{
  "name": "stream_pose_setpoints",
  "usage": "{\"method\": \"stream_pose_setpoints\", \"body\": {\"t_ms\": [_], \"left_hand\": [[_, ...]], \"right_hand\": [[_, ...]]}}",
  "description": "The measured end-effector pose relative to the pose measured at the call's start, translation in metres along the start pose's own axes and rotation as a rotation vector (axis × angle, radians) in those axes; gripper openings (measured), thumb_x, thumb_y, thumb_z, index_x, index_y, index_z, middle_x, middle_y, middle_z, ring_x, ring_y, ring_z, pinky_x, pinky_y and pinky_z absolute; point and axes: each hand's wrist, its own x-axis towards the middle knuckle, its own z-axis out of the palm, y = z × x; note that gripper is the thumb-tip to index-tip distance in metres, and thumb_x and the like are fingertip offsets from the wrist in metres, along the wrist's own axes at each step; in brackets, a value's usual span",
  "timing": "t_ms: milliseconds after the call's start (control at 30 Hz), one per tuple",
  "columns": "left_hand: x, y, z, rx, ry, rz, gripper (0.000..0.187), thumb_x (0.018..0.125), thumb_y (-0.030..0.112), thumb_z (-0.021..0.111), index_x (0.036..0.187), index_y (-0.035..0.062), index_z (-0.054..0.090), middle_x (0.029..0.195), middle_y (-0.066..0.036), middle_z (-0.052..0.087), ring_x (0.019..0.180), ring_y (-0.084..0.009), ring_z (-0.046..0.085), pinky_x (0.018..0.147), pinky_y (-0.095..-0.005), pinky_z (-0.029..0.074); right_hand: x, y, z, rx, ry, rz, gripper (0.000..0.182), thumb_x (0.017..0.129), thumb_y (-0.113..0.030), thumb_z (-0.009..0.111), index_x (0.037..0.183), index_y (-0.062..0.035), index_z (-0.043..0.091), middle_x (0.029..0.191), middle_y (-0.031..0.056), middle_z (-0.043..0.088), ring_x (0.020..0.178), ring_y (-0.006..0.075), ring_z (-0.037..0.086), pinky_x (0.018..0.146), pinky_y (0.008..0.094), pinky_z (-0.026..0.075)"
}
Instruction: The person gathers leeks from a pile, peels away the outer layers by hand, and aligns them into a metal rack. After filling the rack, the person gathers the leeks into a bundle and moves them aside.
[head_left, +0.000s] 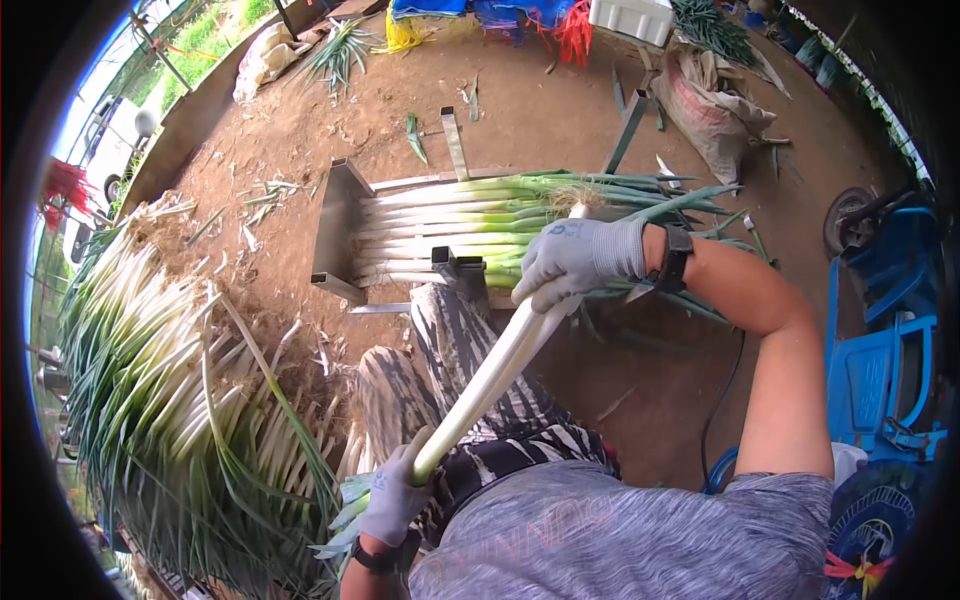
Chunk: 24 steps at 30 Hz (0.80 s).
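Observation:
A long green onion (490, 378) slants across my lap, its root end up at the right and its leaves down at the left. My left hand (395, 497), in a grey glove, is closed round it where the white turns green. Near the root end my gloved right hand (575, 262) wraps round the white part, with the roots sticking out above the knuckles. Behind that hand, a row of green onions (440, 222) lies side by side in a metal rack (337, 225), white ends against its left plate.
A large heap of green onions (190, 400) covers the ground at my left. Beyond the rack are a woven sack (715, 110) and a white box (632, 18). Blue wheeled equipment (880, 370) stands at the right. Leaf scraps litter the dirt floor (290, 130).

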Motion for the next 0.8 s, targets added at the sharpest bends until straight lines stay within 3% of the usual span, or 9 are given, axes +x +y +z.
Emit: {"method": "stream_pose_setpoints", "body": {"t_ms": [167, 267, 367, 467, 567, 700, 733, 800], "left_hand": [[0.001, 0.001, 0.001, 0.006, 0.018, 0.02, 0.059, 0.075, 0.003, 0.066, 0.131, 0.0124, 0.051, 0.098, -0.018, 0.06, 0.09, -0.0377, 0.061, 0.076, -0.0421, 0.049], [0.0, -0.001, -0.001, 0.005, 0.006, 0.03, 0.057, 0.075, 0.002, 0.065, 0.129, 0.0125, 0.052, 0.095, -0.017, 0.06, 0.088, -0.0375, 0.061, 0.075, -0.0422, 0.049], [0.0, -0.004, 0.0, 0.024, 0.015, 0.03, 0.056, 0.075, 0.002, 0.064, 0.128, 0.0128, 0.053, 0.093, -0.017, 0.06, 0.087, -0.037, 0.061, 0.074, -0.0424, 0.049], [-0.001, -0.001, 0.002, 0.039, 0.031, 0.041, 0.055, 0.075, 0.003, 0.064, 0.128, 0.0135, 0.053, 0.092, -0.017, 0.061, 0.086, -0.0367, 0.061, 0.073, -0.0426, 0.049], [-0.002, 0.003, 0.004, 0.076, 0.019, 0.013, 0.055, 0.075, 0.004, 0.066, 0.128, 0.0142, 0.053, 0.092, -0.017, 0.061, 0.085, -0.0366, 0.062, 0.073, -0.0426, 0.049], [-0.006, 0.007, 0.004, 0.071, 0.035, 0.02, 0.056, 0.075, 0.006, 0.067, 0.128, 0.0144, 0.053, 0.093, -0.016, 0.061, 0.084, -0.0365, 0.062, 0.073, -0.0428, 0.049], [-0.006, 0.007, 0.003, 0.066, 0.045, 0.036, 0.056, 0.075, 0.006, 0.068, 0.128, 0.0145, 0.053, 0.093, -0.016, 0.061, 0.084, -0.0365, 0.062, 0.073, -0.0429, 0.049], [-0.006, 0.012, -0.001, 0.065, 0.02, -0.002, 0.056, 0.075, 0.005, 0.067, 0.128, 0.0146, 0.053, 0.094, -0.016, 0.061, 0.086, -0.0367, 0.062, 0.074, -0.0426, 0.049]], "right_hand": [[-0.005, -0.018, 0.0, -0.054, 0.118, 0.001, 0.018, 0.087, -0.026, 0.059, 0.086, -0.0098, 0.068, 0.082, 0.0071, 0.066, 0.079, 0.0251, 0.063, 0.072, 0.037, 0.048], [-0.005, -0.022, 0.002, -0.226, 0.095, 0.013, 0.018, 0.088, -0.026, 0.057, 0.084, -0.011, 0.067, 0.082, 0.0057, 0.066, 0.078, 0.0251, 0.062, 0.072, 0.0368, 0.048], [-0.004, -0.019, 0.006, -0.191, 0.14, 0.025, 0.019, 0.087, -0.026, 0.055, 0.084, -0.0115, 0.066, 0.078, 0.0072, 0.065, 0.077, 0.0261, 0.063, 0.071, 0.0379, 0.048], [-0.001, -0.028, 0.006, -0.163, 0.055, 0.272, 0.017, 0.086, -0.025, 0.055, 0.084, -0.0124, 0.066, 0.074, 0.0088, 0.064, 0.074, 0.0276, 0.064, 0.069, 0.0399, 0.049], [0.004, -0.024, 0.012, -0.239, 0.09, 0.371, 0.018, 0.085, -0.026, 0.056, 0.082, -0.0112, 0.065, 0.071, 0.0108, 0.063, 0.071, 0.0288, 0.065, 0.067, 0.0402, 0.05], [0.003, 0.015, 0.0, -0.88, 0.314, 0.527, 0.01, 0.08, -0.018, 0.058, 0.077, -0.0084, 0.059, 0.07, 0.0103, 0.064, 0.07, 0.0277, 0.067, 0.061, 0.0375, 0.051], [-0.02, 0.066, -0.011, -0.973, 0.609, 0.44, 0.007, 0.08, -0.015, 0.057, 0.078, -0.0088, 0.059, 0.071, 0.0099, 0.064, 0.068, 0.0271, 0.066, 0.059, 0.0374, 0.051], [-0.06, 0.087, -0.064, -1.125, 0.653, 0.741, 0.004, 0.079, -0.013, 0.058, 0.081, -0.01, 0.058, 0.074, 0.0091, 0.063, 0.065, 0.0262, 0.065, 0.057, 0.0371, 0.051]]}}
